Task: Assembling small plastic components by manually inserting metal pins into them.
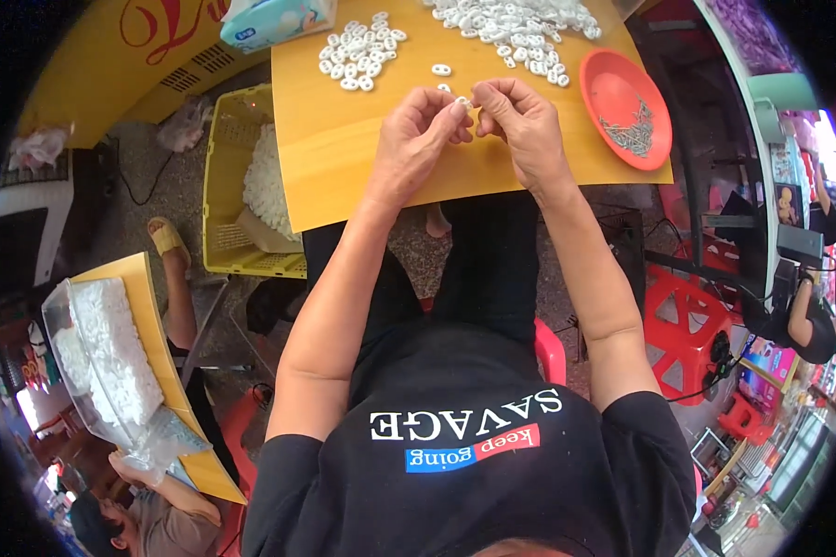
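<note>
Left of the hands, below board level: yellow plastic crate (225, 176) with a heap of white pieces inside. Farther left and nearer the body: second wooden board (154, 345) carrying a clear bag of white parts (102, 357), another person (149, 515) crouched beside it. Above-left of the hands: pale blue tissue pack (274, 20). Right and below: red plastic stool (685, 325), on the floor.
</note>
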